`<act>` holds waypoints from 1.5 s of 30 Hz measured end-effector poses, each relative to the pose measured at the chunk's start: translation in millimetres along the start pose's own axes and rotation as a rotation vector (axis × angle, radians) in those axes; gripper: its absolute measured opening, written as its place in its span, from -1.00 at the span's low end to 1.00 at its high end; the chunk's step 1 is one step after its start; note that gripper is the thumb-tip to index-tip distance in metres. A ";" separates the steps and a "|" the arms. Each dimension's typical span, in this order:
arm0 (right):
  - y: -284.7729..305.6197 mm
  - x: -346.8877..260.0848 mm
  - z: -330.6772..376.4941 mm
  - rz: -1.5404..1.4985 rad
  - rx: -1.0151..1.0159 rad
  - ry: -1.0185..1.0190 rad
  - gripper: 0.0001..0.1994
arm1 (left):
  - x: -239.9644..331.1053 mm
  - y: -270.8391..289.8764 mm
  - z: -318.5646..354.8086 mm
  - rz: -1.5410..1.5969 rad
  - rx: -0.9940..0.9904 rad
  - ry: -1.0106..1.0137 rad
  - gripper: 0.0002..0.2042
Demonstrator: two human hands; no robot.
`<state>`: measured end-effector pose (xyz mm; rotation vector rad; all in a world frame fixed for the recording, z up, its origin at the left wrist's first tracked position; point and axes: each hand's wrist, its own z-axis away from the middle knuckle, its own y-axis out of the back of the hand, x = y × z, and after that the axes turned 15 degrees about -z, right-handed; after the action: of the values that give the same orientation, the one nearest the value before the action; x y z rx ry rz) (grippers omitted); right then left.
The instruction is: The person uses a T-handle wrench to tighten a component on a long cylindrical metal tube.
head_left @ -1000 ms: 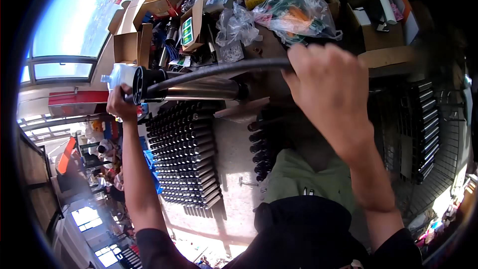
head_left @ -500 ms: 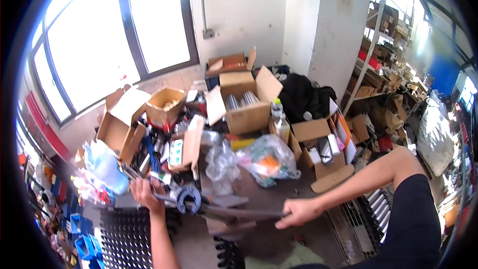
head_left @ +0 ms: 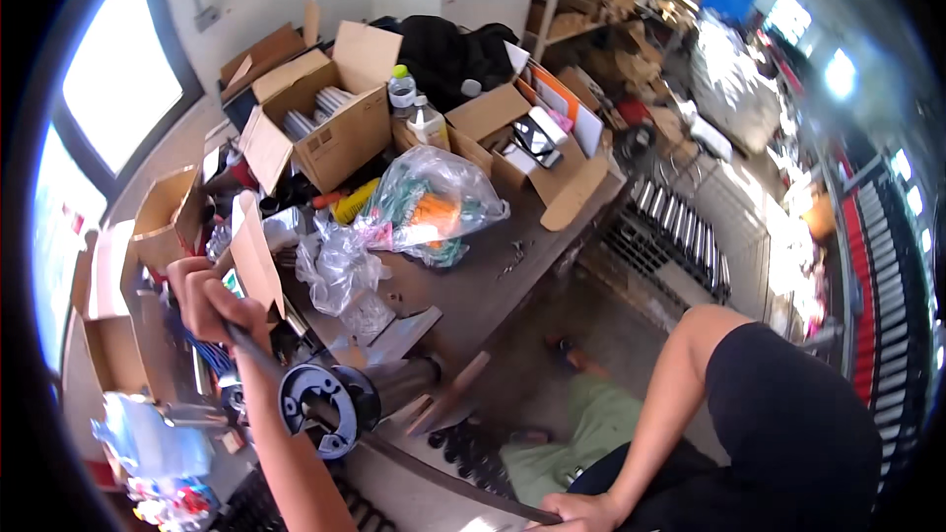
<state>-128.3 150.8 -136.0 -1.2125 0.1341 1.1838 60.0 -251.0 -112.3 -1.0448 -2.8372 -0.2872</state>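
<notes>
My left hand (head_left: 212, 300) is closed around the upper end of a long dark metal bar (head_left: 434, 473). At the bar's lower right end, near the picture's bottom edge, my right hand (head_left: 586, 510) is wrapped round it, partly cut off. Between my hands the bar crosses a round blue-grey ring-shaped fitting (head_left: 320, 412) with an open middle; whether it goes through or only in front, I cannot tell. Behind the fitting a dark grey cylinder (head_left: 402, 384) reaches toward the bench edge. A flat metal plate (head_left: 406, 333) lies at the bench corner beside it.
The brown workbench (head_left: 493, 286) carries a clear bag with orange and green contents (head_left: 429, 207), crumpled plastic (head_left: 340, 261), a carton of metal tubes (head_left: 345, 143) and bottles (head_left: 402, 89). Right of the bench stands a wire crate of rollers (head_left: 680, 227). A green-trousered leg (head_left: 581, 424) shows below.
The view has swung to the right and tilted. The bar, nearly level before, now slants from my left hand down to my right hand. Both hands keep hold of it.
</notes>
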 end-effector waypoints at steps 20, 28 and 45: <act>-28.3 -265.3 -313.5 1.483 -0.441 1.740 -0.47 | 330.1 319.6 70.4 -0.254 -0.675 1.697 -0.56; -28.0 -385.5 -415.1 2.211 -0.643 1.045 -0.78 | 268.8 146.8 5.6 -1.452 -0.874 1.269 -0.68; 113.7 -321.3 -145.9 1.956 0.406 0.891 -0.64 | 57.4 222.6 40.8 -1.178 -0.593 -0.023 -0.61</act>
<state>-286.9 -176.8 -65.2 -0.9051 2.5172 1.8149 160.0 -40.0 -111.6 0.7597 -3.0547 -1.2098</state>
